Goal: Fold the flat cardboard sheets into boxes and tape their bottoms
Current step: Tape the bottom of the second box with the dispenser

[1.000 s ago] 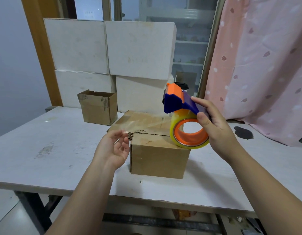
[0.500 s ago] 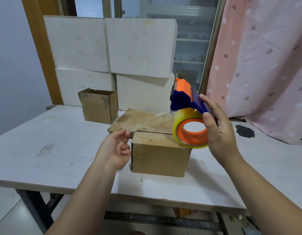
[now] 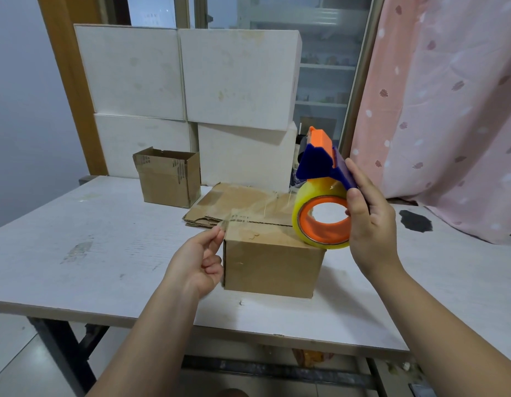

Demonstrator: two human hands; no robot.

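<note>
While tape (image 3: 258, 210) spans leftward, dispenser (image 3: 315, 163) points up

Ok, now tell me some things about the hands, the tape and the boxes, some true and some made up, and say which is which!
1. The right hand holds the tape dispenser. True.
2. The left hand lies flat on the table. False: it pinches the end of the clear tape beside the closed box.
3. The open box stands further back, to the left. True.
4. The flat cardboard lies on top of the closed box. False: it lies on the table behind it.
5. The curtain is green. False: it is pink.
</note>
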